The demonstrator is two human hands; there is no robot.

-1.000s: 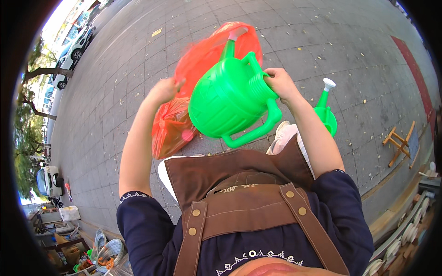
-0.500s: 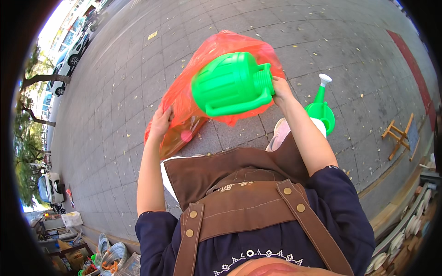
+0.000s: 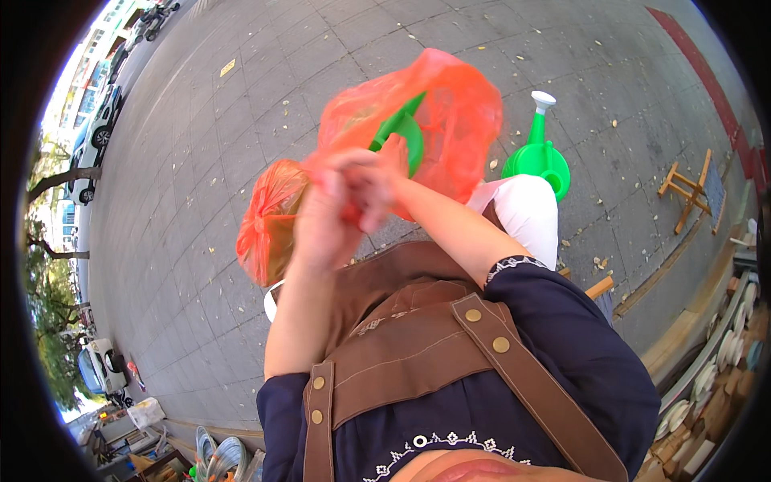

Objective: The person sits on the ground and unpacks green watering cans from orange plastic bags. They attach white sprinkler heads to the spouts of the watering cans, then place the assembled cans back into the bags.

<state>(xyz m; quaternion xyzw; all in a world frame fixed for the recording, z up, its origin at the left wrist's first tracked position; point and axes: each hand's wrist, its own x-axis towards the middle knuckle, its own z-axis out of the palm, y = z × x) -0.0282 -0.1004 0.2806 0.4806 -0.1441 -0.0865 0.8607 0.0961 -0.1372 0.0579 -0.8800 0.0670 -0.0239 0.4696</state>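
A green plastic jug-like can (image 3: 410, 143) is partly inside a thin red plastic bag (image 3: 464, 120), which hides most of its body. My right hand (image 3: 391, 158) reaches into the bag's mouth, with its fingers at the can's handle end. Close beside it and blurred by motion, my left hand (image 3: 331, 213) is at the near edge of the bag, red plastic showing among its fingers. Another red bag (image 3: 277, 217), bunched at its top, rests by my left leg with something brownish inside. To the right, a green watering can (image 3: 536, 165) with a white sprinkler head stands on the pavement.
Grey paving tiles (image 3: 217, 241) with scattered leaves surround me. A small wooden folding stool (image 3: 688, 193) stands at the right. Coiled clear hoses (image 3: 221, 456) and stacked goods lie at the lower left. Parked cars (image 3: 98, 132) line the far left; shelved wares (image 3: 683, 410) fill the lower right.
The green can has gone from outside the bag to partly inside it. My right hand has moved left with it, and my left hand has come in close. The view has shifted slightly.
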